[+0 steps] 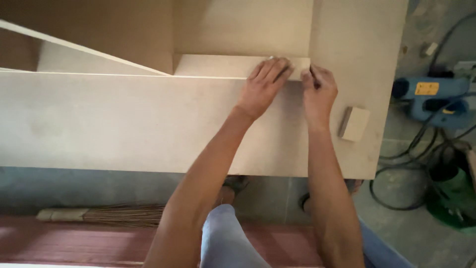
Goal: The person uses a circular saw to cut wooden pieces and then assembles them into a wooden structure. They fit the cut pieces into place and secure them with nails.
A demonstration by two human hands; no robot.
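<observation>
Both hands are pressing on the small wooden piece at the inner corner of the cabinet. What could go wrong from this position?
1. The right hand seems to hold a thin dark tool beside the left hand; a slip could jab the left fingers.
2. The small wooden strip is held by finger pressure alone, so it may shift out of line.
3. The small block lies near the panel edge, close to the right forearm; a nudge might push it onto the cables on the floor.

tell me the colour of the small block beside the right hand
Pale beige block, matching the board, clearest in the head view.
</observation>
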